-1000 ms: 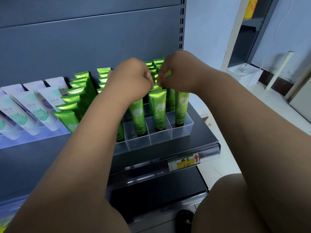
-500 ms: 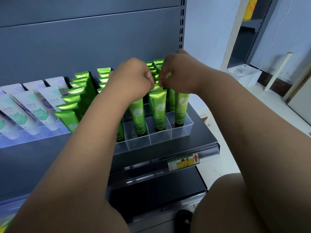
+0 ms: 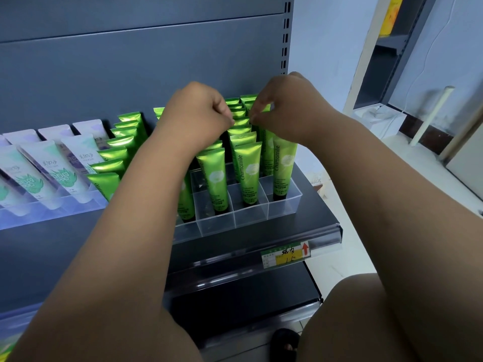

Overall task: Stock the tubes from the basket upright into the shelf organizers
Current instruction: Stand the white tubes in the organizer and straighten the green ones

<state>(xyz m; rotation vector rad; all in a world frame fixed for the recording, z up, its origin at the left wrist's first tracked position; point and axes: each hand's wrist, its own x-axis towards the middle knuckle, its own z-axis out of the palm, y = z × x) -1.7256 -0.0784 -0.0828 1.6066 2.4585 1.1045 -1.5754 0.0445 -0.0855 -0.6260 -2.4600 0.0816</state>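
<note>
- Tubes, green and marked Chamomile, stand upright in the clear organizer on the shelf; both fists hide the far rows' tops.
- Left hand and right hand are curled over those tops; what either grip pinches cannot be told.
- Since a second ago, both hands have barely shifted.
- Near compartments stay bare; pale tubes lean in the left tray.

A: Legible text? "Chamomile", vertical, on the glossy green plastic tubes, frame centre.
B: Yellow-green paper shelf tag, lower centre-right: red arrow, handwritten marks unreadable. White tubes' print unreadable.
</note>
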